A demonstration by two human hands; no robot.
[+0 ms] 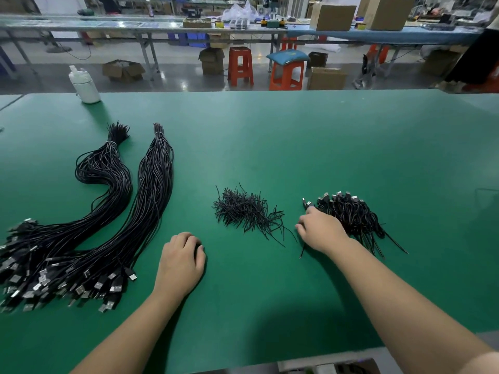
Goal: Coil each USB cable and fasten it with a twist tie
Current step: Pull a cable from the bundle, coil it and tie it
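Left of frame: two tied bundles of long black uncoiled USB cables (108, 220), long axis running from upper centre-left down to the plug ends at lower left. Left hand (181, 261) rests curled on the green table mat (297, 141) just right of those plugs, nearest to them; something dark under the fingers, can't tell what. Centre: loose heap of black twist ties (243, 209). Right hand (322, 229) lies on the near-left edge of the pile of coiled, tied black cables (351, 214), fingers bent; grip unclear. Likely next: left hand takes a fresh cable.
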